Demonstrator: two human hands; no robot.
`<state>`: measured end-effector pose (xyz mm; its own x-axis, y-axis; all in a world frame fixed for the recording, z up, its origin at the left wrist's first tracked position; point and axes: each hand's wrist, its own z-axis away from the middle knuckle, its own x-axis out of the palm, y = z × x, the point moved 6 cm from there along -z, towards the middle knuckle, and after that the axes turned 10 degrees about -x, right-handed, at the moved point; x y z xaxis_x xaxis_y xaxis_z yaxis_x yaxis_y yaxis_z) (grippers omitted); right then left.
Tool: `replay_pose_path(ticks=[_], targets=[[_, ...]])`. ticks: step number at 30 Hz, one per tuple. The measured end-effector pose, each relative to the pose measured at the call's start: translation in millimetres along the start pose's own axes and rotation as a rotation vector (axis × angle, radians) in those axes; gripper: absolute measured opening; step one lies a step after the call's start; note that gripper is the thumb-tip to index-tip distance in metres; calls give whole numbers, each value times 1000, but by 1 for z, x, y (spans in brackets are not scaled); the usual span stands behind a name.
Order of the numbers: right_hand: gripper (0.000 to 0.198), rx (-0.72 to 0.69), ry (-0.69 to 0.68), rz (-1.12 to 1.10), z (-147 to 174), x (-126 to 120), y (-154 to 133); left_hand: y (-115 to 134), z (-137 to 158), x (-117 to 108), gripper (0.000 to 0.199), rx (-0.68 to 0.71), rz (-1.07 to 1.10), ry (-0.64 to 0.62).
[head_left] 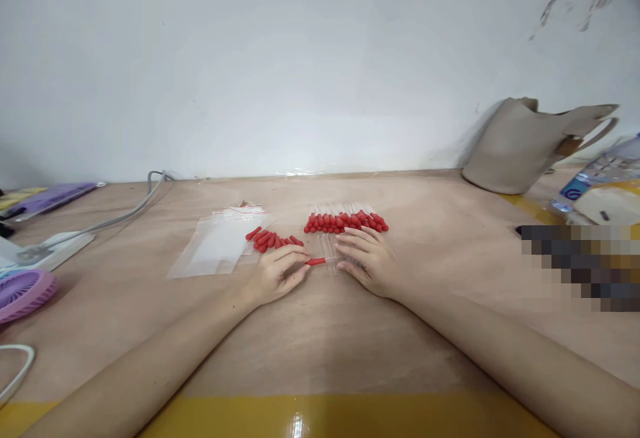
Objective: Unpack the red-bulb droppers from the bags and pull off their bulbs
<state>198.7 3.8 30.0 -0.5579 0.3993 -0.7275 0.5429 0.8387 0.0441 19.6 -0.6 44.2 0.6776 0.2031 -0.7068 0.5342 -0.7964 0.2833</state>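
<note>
My left hand (281, 274) pinches a red rubber bulb (316, 262) between thumb and fingers. The bulb's open end meets a thin clear tube (332, 259), whose other end runs into the fingers of my right hand (374, 266). Whether the tube sits inside the bulb is too small to tell. Several loose red bulbs (265, 239) lie just beyond my left fingers. Between the hands lie a few bare clear tubes (325, 245). Behind my right hand is a row of droppers (345, 223), red bulbs toward me and clear tubes pointing at the wall.
Clear zip bags (215, 246) lie left of the loose bulbs. Farther left are a power strip (65, 255) with a grey cable and a purple fan (25, 295). A beige bag (520, 148) and a plastic bottle (600, 171) stand at the right by the wall.
</note>
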Motion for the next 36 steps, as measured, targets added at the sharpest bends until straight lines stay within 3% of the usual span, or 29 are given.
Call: replay_pose_path(ticks=[8, 13, 19, 26, 36], targets=[[16, -49, 23, -27, -1, -1, -5, 8, -9, 16, 38, -50, -58, -85], [16, -89, 64, -53, -1, -3, -7, 12, -14, 28, 16, 36, -59, -50], [32, -73, -25, -58, -3, 5, -7, 13, -11, 29, 17, 86, -90, -22], [26, -164, -22, -142, -2, 4, -12, 21, -13, 26, 16, 130, -120, -42], [20, -313, 6, -68, -3, -4, -24, 28, -9, 26, 17, 161, -166, -112]])
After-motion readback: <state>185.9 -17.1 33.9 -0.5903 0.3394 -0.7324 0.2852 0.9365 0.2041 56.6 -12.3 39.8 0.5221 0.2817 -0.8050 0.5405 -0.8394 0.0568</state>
